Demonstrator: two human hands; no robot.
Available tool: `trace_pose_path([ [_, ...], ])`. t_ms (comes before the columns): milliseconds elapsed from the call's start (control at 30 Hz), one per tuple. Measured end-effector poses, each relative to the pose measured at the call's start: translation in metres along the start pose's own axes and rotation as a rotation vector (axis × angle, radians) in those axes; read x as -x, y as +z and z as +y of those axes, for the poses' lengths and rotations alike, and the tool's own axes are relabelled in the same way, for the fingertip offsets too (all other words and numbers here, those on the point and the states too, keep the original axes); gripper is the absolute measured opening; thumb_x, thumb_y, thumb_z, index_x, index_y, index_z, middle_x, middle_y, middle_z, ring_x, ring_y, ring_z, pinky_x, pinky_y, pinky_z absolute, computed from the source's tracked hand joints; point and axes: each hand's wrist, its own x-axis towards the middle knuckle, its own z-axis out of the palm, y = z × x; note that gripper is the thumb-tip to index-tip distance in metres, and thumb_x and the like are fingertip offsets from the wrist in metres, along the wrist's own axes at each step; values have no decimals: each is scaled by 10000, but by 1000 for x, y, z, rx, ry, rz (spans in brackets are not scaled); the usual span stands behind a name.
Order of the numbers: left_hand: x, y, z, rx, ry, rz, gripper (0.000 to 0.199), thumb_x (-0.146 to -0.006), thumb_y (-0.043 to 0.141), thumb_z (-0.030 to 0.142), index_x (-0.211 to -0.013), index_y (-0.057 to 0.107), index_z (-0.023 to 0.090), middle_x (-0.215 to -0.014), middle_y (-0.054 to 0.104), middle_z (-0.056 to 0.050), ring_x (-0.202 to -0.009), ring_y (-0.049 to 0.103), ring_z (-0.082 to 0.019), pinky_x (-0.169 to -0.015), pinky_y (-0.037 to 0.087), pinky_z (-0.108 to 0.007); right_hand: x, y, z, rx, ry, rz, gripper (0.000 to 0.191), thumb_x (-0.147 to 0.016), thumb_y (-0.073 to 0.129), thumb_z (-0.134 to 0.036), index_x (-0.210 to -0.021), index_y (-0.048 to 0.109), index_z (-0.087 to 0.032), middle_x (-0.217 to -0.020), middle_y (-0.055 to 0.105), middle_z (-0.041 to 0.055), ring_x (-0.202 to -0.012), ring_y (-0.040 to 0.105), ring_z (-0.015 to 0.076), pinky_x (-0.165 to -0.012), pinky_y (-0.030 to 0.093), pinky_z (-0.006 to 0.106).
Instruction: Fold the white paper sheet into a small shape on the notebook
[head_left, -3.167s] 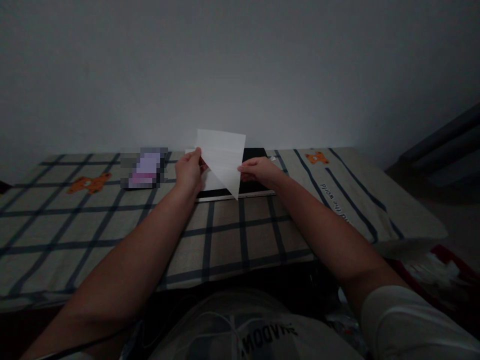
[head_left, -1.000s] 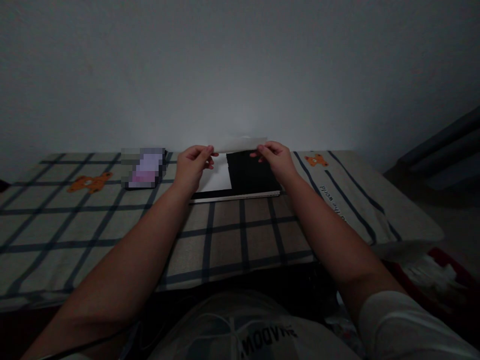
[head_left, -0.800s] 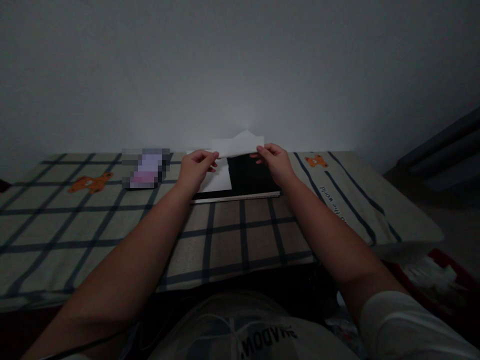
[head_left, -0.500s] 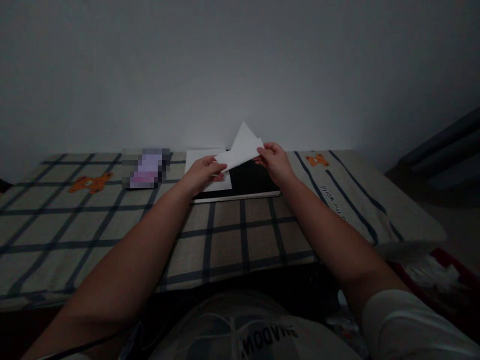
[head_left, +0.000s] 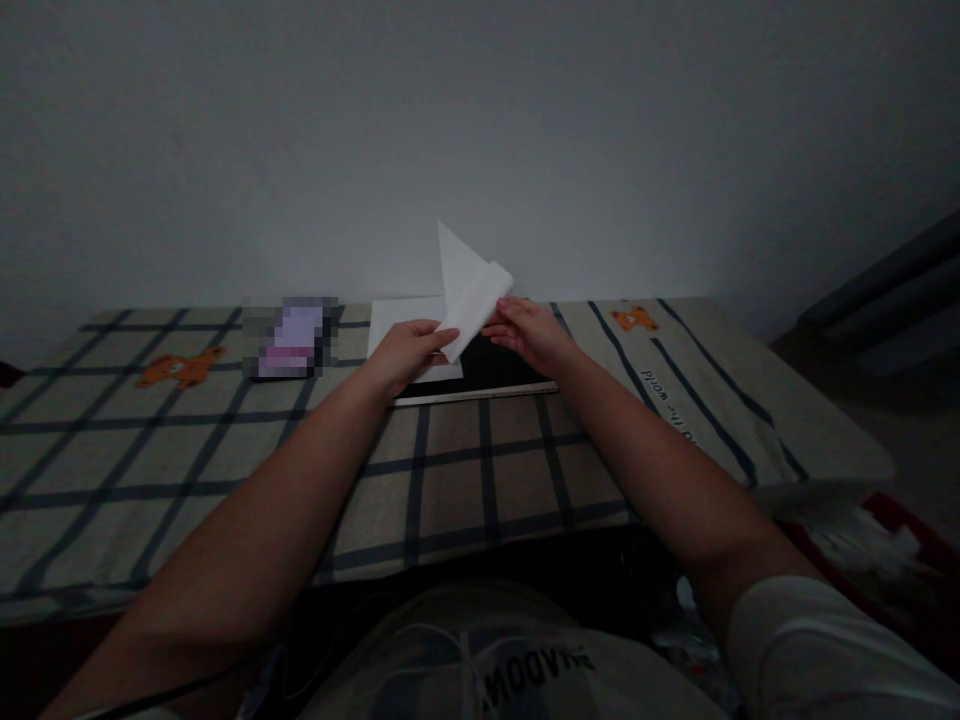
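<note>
The wall and the cloth are seen unchanged from the earlier frames, the cloth being marked with dark lines and orange bears. On the cloth, near the wall, the black book is laid flat, and its left part is covered by a white sheet. To the left, well apart from the book, the phone is left where it was; its screen is blurred by blocks.

The folded paper is held up above the book, between the two hands. Half a second ago its peak was pointed up near the middle and its band was slanted only gently; now the peak is swung to the left and the band is tilted more steeply. In the oldest frame a sharp corner was pointed down and a broad edge was kept on top. At this moment the peak is pointed up and slightly left, and the long axis of the band is run from lower left to upper right.

By the left hand the lower end is pinched, with the thumb laid on the near face. By the right hand the right edge is met near its upper end, with the fingertips drawn close together; whether the paper is gripped there cannot be told.
</note>
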Motion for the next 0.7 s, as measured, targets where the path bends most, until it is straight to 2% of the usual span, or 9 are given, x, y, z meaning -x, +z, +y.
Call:
trace_pose_path([
  [133, -2, 1, -6, 52, 8, -7, 333, -612, 934, 344, -847, 811, 142, -903, 794, -88, -773, 688, -140, -689, 560, -222, 2, 7, 9, 44, 85, -77, 154, -858, 815, -269, -867, 691, -179, -792, 751, 18, -714, 707, 108, -669, 586, 209],
  [333, -1, 6, -7, 17, -35, -26, 338, -632, 939, 381, -799, 794, 127, -889, 780, -96, -775, 690, -139, -700, 561, -238, 2, 8, 9, 93, 72, -11, 188, -841, 833, -282, -794, 685, -176, -719, 718, 6, -663, 666, 96, -660, 558, 208],
  [467, 1, 10, -6, -47, -33, 2, 339, -591, 957, 311, -835, 797, 139, -852, 771, -67, -691, 654, -108, -649, 528, -217, 2, 8, 7, 146, 52, 28, 242, -854, 815, -282, -724, 637, -182, -671, 685, -3, -620, 632, 92, -645, 541, 216],
  [600, 3, 10, -5, -96, -14, 44, 370, -562, 965, 322, -831, 785, 142, -778, 753, -46, -601, 615, -92, -580, 495, -205, 3, 9, 7, 164, 42, 26, 237, -874, 784, -277, -721, 627, -186, -667, 677, -5, -623, 629, 92, -629, 530, 208],
  [700, 3, 9, -4, -126, -7, 61, 346, -592, 944, 338, -826, 784, 139, -748, 743, -39, -580, 604, -87, -551, 475, -192, 3, 9, 8, 136, 54, -34, 153, -853, 791, -249, -796, 665, -183, -709, 700, -6, -659, 651, 96, -651, 542, 209],
])
